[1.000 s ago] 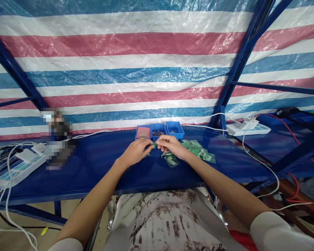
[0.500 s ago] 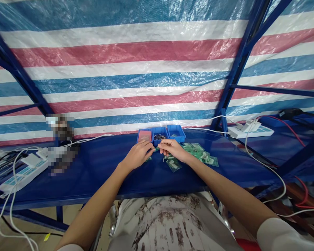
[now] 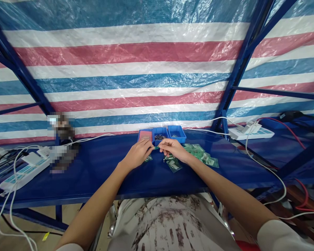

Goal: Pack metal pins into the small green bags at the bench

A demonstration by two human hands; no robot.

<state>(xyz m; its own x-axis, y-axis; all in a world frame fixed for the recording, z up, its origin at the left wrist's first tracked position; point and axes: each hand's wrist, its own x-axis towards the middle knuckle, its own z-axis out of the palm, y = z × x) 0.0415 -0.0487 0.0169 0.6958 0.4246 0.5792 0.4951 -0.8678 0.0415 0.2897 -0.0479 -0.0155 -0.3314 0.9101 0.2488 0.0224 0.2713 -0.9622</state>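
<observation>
Striped red-white-blue plastic sheeting (image 3: 136, 52) backs the glossy blue table (image 3: 99, 174). Three blue plastic trays (image 3: 180, 139) line the far edge; flat green packets (image 3: 199, 153) crowd the right hand (image 3: 174, 149); leftward, the table stretches to a long white power strip (image 3: 24, 174). The left hand (image 3: 139, 153) pinches a small green piece (image 3: 156, 147) between both hands; right fingers curl beside it, grip unclear.

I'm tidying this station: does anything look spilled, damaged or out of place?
A small yellow scrap lies on the floor at the picture's lower left, looking like litter. The green packets by the right hand overlap untidily, but no spill or damage stands out.
</observation>
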